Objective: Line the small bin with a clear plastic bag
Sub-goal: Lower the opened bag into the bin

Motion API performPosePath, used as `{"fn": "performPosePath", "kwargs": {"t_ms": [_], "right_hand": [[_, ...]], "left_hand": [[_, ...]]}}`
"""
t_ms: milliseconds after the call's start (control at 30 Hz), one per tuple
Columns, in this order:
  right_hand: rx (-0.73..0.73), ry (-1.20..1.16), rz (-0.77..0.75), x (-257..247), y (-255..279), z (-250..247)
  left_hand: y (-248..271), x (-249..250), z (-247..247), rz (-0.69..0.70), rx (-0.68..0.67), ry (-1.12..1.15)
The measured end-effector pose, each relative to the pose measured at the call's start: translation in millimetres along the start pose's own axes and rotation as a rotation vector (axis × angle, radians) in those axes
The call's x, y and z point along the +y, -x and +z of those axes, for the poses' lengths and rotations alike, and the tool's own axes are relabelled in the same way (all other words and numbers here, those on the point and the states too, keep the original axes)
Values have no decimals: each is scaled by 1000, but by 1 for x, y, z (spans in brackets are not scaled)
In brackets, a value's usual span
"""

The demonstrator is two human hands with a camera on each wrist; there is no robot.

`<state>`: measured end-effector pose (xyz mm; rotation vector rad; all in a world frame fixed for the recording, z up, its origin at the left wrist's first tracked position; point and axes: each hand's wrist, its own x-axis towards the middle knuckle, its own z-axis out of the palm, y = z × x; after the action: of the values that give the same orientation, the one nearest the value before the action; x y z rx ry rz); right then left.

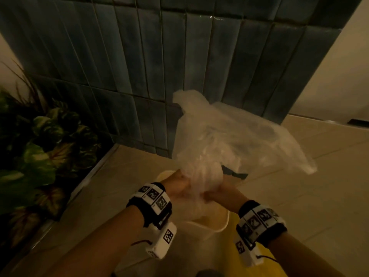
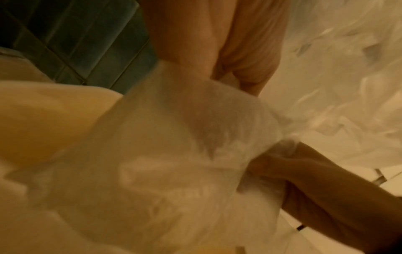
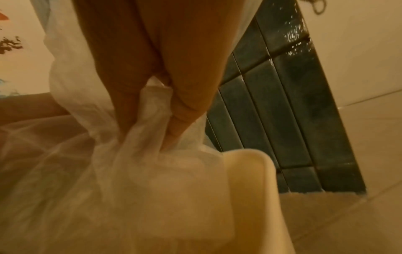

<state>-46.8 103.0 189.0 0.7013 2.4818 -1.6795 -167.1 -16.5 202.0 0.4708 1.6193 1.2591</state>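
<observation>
A crumpled clear plastic bag (image 1: pixel 229 136) billows up and away from me toward the tiled wall. My left hand (image 1: pixel 179 184) and right hand (image 1: pixel 217 193) grip its near end close together, bunched film between them. Right under the hands stands the small cream bin (image 1: pixel 222 226), its rim partly covered by the film. In the left wrist view my left hand (image 2: pixel 219 75) holds the bag (image 2: pixel 174 154) above the bin (image 2: pixel 43 120). In the right wrist view my right hand (image 3: pixel 150 134) pinches gathered bag (image 3: pixel 152 106) film beside the bin's rim (image 3: pixel 250 163).
A leafy potted plant (image 1: pixel 40 146) fills the left side. A dark blue-green tiled wall (image 1: pixel 139 66) rises close behind the bin. Beige floor tiles (image 1: pixel 319 176) stretch to the right. Something yellow (image 1: pixel 259 264) lies at the bottom edge, and a dark object (image 1: pixel 235 173) shows under the bag.
</observation>
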Motion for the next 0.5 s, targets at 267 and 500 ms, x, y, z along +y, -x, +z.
{"fn": "performPosePath", "kwargs": {"t_ms": [267, 500], "right_hand": [[-133, 543, 186, 44, -29, 26], [-60, 999, 282, 44, -38, 37]], "left_hand": [[-9, -40, -15, -63, 46, -788], [-6, -38, -44, -222, -63, -1443]]}}
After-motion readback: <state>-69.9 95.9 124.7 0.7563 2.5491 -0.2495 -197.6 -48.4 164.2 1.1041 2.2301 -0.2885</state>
